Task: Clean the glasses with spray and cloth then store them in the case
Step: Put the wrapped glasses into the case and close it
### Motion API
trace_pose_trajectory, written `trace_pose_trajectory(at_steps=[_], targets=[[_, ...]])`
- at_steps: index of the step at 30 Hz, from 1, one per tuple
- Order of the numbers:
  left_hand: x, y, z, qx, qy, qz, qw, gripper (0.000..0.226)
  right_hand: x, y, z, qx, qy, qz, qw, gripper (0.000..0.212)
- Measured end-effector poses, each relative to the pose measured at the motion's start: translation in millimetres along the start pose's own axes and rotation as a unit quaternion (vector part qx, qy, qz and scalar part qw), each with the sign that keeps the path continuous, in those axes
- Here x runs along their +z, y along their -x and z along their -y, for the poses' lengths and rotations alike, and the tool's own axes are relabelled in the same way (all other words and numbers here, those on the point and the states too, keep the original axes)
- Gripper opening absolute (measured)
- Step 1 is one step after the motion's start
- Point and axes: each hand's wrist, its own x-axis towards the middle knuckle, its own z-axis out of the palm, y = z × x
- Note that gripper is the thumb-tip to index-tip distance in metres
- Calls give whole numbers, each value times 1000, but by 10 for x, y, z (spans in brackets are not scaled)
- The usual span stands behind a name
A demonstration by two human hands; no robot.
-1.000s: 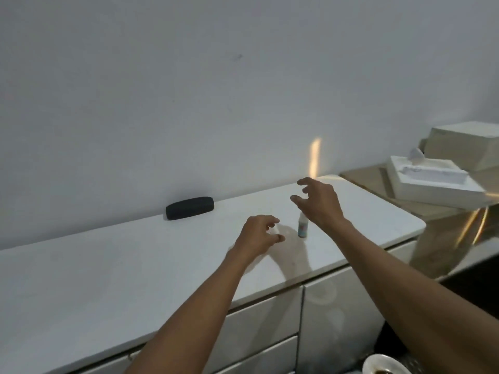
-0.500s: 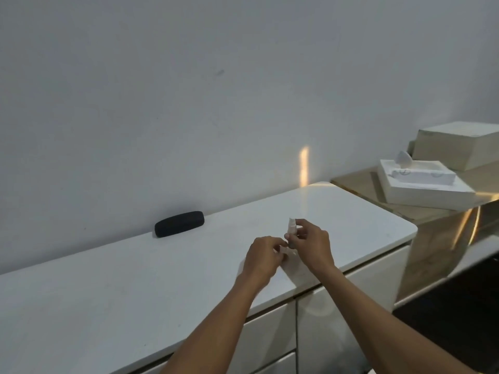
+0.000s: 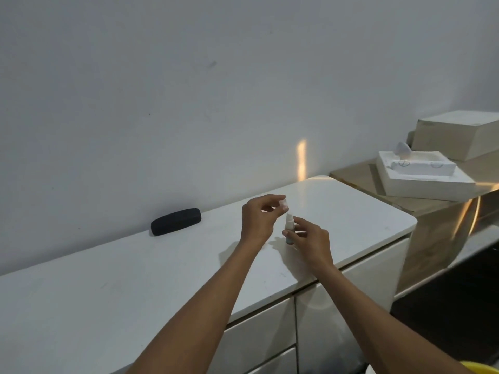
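Note:
A small spray bottle (image 3: 289,225) stands upright in my right hand (image 3: 310,242), which grips its lower body just above the white cabinet top (image 3: 135,271). My left hand (image 3: 259,220) is raised beside the nozzle and pinches the bottle's clear cap (image 3: 283,205) between thumb and fingertips, lifted off the bottle. A closed black glasses case (image 3: 176,221) lies near the wall at the back left. A pale cloth (image 3: 270,245) seems to lie on the top under my hands, mostly hidden. I see no glasses.
To the right a lower wooden surface (image 3: 418,206) carries a white tissue box (image 3: 424,179) and a beige box (image 3: 456,134). Drawer fronts (image 3: 256,344) run below the cabinet's front edge. A yellow rim (image 3: 480,367) shows at the bottom right corner.
My right hand closed on the spray bottle and lifted it. My left hand came to the bottle's top and has now drawn the cap up and away.

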Motion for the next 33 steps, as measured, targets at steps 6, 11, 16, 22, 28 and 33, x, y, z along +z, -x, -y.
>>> trace_pose_trajectory(at_steps=[6,11,16,22,28,33], targets=[[135,18,116,-6,-39,27,999,23,-22,-16,-35,-8,-11,12,1000,35],[181,74,230,-30,-3,31,999,22,-2,-7,-46,-20,-8,14,1000,29],[203,91,276,-13,7,39,999,24,-15,10,-10,-26,-3,13,1000,28],[166,108,232,-16,0,43,999,53,-2,-3,-18,-26,12,17,999,26],[-134,132,435,-43,-118,43,991,64,49,-15,30,-23,35,11,999,29],[-726,106,767,-110,-303,-13,946,69,245,-116,264,-36,29,37,998,23]])
